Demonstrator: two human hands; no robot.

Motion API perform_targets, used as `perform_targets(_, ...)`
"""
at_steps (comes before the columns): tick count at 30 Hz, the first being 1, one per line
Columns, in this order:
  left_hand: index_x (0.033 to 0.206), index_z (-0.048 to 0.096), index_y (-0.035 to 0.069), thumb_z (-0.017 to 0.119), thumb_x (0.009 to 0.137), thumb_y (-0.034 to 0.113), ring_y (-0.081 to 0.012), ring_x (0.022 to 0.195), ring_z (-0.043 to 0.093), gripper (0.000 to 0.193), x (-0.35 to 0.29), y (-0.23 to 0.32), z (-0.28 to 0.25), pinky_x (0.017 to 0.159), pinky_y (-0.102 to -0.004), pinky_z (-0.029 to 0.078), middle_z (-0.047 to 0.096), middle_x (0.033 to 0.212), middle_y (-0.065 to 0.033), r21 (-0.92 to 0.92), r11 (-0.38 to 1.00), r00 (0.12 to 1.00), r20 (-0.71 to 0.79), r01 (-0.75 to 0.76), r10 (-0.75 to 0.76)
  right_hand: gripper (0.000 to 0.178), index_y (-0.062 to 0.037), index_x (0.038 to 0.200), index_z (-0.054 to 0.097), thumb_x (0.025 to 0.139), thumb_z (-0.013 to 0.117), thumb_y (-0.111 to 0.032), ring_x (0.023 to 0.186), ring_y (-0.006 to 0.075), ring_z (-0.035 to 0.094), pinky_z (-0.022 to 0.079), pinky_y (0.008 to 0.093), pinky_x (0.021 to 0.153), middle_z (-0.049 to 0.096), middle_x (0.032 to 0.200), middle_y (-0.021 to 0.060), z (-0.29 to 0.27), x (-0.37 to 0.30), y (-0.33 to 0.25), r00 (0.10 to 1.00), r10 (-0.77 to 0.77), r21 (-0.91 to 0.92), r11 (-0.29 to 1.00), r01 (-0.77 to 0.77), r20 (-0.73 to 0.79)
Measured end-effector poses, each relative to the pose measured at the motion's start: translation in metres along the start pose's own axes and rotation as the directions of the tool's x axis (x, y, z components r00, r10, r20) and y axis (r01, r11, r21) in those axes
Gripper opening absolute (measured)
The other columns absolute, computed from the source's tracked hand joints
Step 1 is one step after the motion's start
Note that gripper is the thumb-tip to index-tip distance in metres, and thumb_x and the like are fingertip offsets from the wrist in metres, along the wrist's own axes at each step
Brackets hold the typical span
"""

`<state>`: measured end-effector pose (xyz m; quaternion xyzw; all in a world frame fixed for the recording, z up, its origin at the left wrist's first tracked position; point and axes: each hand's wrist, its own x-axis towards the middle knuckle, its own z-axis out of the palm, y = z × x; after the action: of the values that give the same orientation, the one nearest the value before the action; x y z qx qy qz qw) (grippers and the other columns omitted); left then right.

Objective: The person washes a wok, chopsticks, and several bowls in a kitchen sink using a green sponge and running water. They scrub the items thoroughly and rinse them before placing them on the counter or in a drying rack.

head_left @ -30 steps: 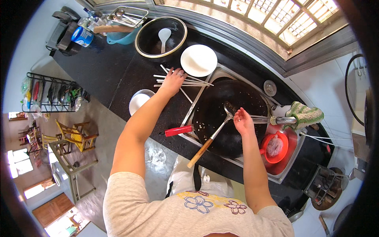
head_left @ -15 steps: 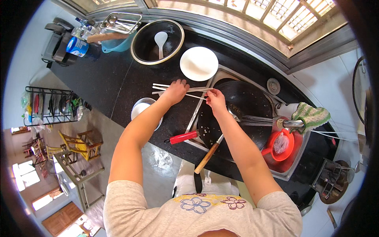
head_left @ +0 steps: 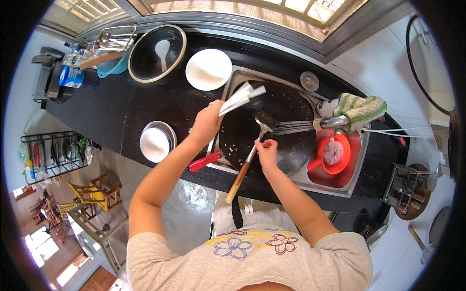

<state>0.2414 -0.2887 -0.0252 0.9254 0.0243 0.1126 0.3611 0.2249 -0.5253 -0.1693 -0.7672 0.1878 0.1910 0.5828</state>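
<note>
My left hand point(head_left: 208, 121) is closed around a bundle of several white chopsticks point(head_left: 238, 102), their far ends fanned out over the wok. A large black wok point(head_left: 291, 106) with a red handle point(head_left: 205, 162) sits in the sink, bits of food stuck to its inside. Across the wok lies a spatula with a metal head and wooden handle point(head_left: 238, 182). My right hand point(head_left: 267, 154) has its fingers closed at the spatula's metal shaft. Beside the spatula head, the wire bristles of a whisk-like brush point(head_left: 293, 127) reach into the wok.
A white bowl point(head_left: 208, 69) stands behind the sink's left edge; another white bowl point(head_left: 155, 144) sits in a metal one at left. A black pot point(head_left: 150, 60) holds a white rice paddle. At right, a red strainer point(head_left: 342, 164) and a green-white cloth point(head_left: 361, 110) flank the wok.
My right hand has let go of the chopsticks and come down to the spatula shaft. My left hand has lifted the chopsticks rightward over the wok, gathered and tilted. The view has shifted.
</note>
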Motion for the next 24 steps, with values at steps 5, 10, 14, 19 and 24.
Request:
perform_targets(5,0.088,0.046,0.002,0.044,0.097,0.022,-0.0156,0.059,0.047,0.023,0.024,0.037,0.052,0.054,-0.0322,0.040,0.046,0.064,-0.0072,-0.554,0.748,0.918,0.083,0.366,-0.388,0.024,-0.0033,0.103,0.048,0.093,0.054,-0.024,0.072,0.0183,0.059,0.051,0.0324,0.068,0.056,0.079,0.0067,0.007,-0.012,-0.008,0.826,0.223,0.410,0.782,-0.468,0.518)
perform_targets(10,0.091,0.048,0.004,0.051,0.092,0.026,-0.0198,0.060,0.047,0.022,0.006,-0.032,0.147,0.052,-0.0327,0.038,0.049,0.071,-0.0079,-0.336,0.677,0.754,0.354,0.655,-0.554,0.019,-0.0083,0.091,0.044,0.096,0.049,-0.026,0.058,0.0143,0.047,0.043,0.0292,0.053,0.046,0.069,0.0021,-0.017,-0.015,-0.013,0.839,0.191,0.599,0.621,-0.506,0.510)
perform_targets(14,0.102,0.053,-0.006,0.054,0.087,0.024,-0.0413,0.092,0.060,0.033,-0.015,-0.042,0.189,0.079,-0.0458,0.047,0.061,0.095,-0.0275,-0.053,0.616,0.566,0.464,0.786,-0.682,0.022,-0.0087,0.089,0.042,0.097,0.045,-0.028,0.054,0.0127,0.040,0.037,0.0277,0.048,0.040,0.063,0.0004,-0.053,-0.024,-0.037,0.849,0.267,0.616,0.593,-0.518,0.456)
perform_targets(19,0.102,0.052,-0.007,0.057,0.081,0.013,-0.0362,0.079,0.064,0.030,-0.029,-0.053,0.246,0.069,-0.0417,0.051,0.061,0.090,-0.0256,-0.045,0.631,0.544,0.557,0.774,-0.628,0.031,-0.0074,0.087,0.045,0.097,0.044,-0.036,0.049,0.0121,0.039,0.033,0.0262,0.043,0.040,0.060,0.0010,-0.077,-0.020,-0.038,0.841,0.278,0.608,0.591,-0.531,0.464)
perform_targets(24,0.107,0.050,-0.006,0.073,0.070,0.016,-0.0345,0.086,0.064,0.049,-0.030,-0.041,0.248,0.075,-0.0395,0.051,0.063,0.094,-0.0228,-0.092,0.749,0.702,0.439,0.657,-0.561,0.033,-0.0071,0.089,0.047,0.098,0.039,-0.038,0.053,0.0151,0.041,0.036,0.0296,0.049,0.044,0.063,0.0030,-0.077,-0.016,-0.038,0.841,0.200,0.661,0.538,-0.523,0.503)
